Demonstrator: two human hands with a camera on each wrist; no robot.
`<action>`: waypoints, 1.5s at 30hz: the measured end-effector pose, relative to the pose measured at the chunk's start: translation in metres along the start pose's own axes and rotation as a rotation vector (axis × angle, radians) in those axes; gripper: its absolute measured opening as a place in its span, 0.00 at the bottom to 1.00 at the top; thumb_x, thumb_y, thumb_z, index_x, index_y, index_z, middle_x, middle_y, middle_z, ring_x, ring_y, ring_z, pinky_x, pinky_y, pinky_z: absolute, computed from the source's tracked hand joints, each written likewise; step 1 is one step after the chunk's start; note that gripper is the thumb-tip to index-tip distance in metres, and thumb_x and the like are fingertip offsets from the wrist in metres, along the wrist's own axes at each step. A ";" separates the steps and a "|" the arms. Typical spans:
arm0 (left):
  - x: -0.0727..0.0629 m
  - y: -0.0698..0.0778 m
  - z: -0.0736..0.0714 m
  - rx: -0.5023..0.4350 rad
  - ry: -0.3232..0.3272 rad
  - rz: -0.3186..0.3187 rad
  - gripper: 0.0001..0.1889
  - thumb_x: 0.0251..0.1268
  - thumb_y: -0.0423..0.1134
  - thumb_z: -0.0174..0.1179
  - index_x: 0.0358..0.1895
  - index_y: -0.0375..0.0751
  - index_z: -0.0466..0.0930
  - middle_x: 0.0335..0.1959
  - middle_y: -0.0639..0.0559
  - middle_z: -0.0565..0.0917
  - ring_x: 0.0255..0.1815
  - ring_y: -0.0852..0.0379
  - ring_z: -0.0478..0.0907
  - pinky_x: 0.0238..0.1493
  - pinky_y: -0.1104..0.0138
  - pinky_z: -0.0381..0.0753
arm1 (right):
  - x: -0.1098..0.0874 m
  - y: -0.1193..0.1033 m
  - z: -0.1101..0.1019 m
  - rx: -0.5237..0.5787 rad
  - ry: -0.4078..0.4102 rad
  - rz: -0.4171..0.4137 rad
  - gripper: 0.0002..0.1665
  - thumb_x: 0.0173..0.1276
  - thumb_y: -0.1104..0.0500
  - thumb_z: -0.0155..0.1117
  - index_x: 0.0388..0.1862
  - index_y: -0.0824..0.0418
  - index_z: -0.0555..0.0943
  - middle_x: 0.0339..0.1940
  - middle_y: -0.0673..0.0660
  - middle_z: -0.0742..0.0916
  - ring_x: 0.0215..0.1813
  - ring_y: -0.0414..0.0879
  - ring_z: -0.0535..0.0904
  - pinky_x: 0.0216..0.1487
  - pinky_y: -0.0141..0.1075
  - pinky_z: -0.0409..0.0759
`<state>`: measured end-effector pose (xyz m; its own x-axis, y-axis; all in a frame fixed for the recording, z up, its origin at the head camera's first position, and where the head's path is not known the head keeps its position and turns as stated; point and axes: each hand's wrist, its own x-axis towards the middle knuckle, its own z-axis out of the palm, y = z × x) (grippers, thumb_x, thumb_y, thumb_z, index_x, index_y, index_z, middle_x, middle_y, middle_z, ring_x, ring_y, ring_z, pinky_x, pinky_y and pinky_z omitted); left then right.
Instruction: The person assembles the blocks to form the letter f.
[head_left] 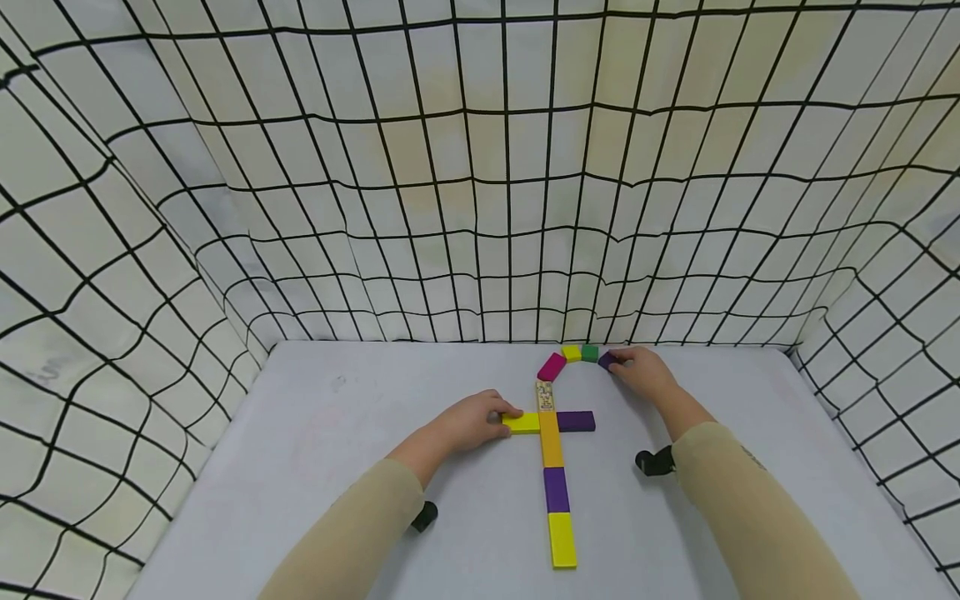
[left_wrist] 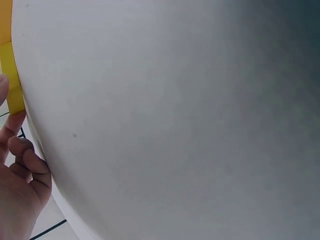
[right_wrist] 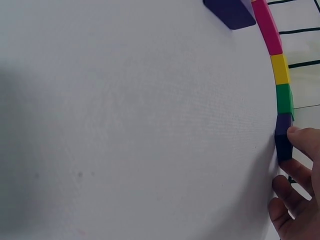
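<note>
My left hand [head_left: 468, 422] pinches a yellow block [head_left: 524, 424], thumb and a finger at its outer end. That block lies against the left side of an upright row, opposite a purple block [head_left: 576, 421] on the right. At the far end of a curve of blocks, the fingers of my right hand [head_left: 645, 372] pinch a dark purple block [right_wrist: 284, 137]. It meets a green block [right_wrist: 284, 98] in the right wrist view. A yellow block [head_left: 572, 353] and a pink block [head_left: 552, 367] continue the curve down to a printed block [head_left: 544, 396].
Below the printed block, the row runs through an orange block [head_left: 551, 439], a purple block [head_left: 557, 489] and a yellow block [head_left: 562, 540]. All lie on a white table [head_left: 315, 467]. Black netting [head_left: 506, 179] stands at the back and both sides, close behind the curve.
</note>
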<state>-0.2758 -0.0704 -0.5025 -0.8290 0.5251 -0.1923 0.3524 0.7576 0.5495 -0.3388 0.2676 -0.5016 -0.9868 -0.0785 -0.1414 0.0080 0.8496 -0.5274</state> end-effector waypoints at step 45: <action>0.003 -0.001 0.003 -0.023 -0.003 -0.059 0.23 0.69 0.48 0.62 0.66 0.60 0.76 0.54 0.54 0.76 0.53 0.55 0.74 0.63 0.55 0.74 | -0.009 0.003 0.007 0.083 0.064 -0.075 0.28 0.77 0.51 0.55 0.70 0.62 0.72 0.60 0.65 0.80 0.53 0.58 0.75 0.47 0.47 0.77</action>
<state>-0.2769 -0.0686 -0.5064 -0.8467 0.4812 -0.2270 0.2930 0.7779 0.5558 -0.3286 0.2670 -0.5082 -0.9935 -0.1046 -0.0460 -0.0559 0.7962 -0.6024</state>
